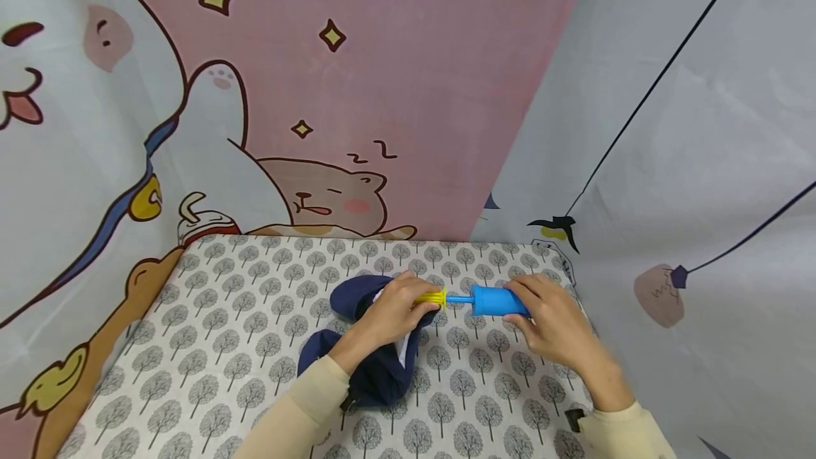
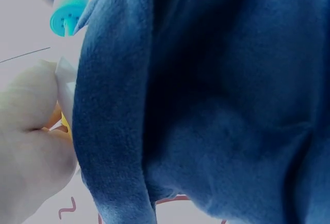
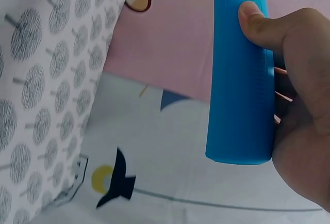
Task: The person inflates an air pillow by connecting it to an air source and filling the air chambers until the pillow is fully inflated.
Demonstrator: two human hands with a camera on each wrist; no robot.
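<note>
A hand pump (image 1: 494, 301) with a blue barrel, a thin blue rod and a yellow end (image 1: 435, 297) lies level between both hands, its rod partly out. My left hand (image 1: 397, 309) grips the yellow end. My right hand (image 1: 553, 321) wraps round the blue barrel, thumb along its side in the right wrist view (image 3: 240, 95). Under the left hand and forearm rests a navy, curved, soft fabric piece that looks like a neck pillow (image 1: 390, 374), with a white part (image 1: 403, 349) showing at its inner edge. Whether the yellow end joins the navy piece is hidden by my left hand.
A table covered with a tree-print cloth (image 1: 210, 374) spreads beneath the hands. Behind it hangs a pink and white cartoon curtain (image 1: 414, 91), which also runs along the left and right sides. A small black object (image 1: 575, 419) is by my right wrist.
</note>
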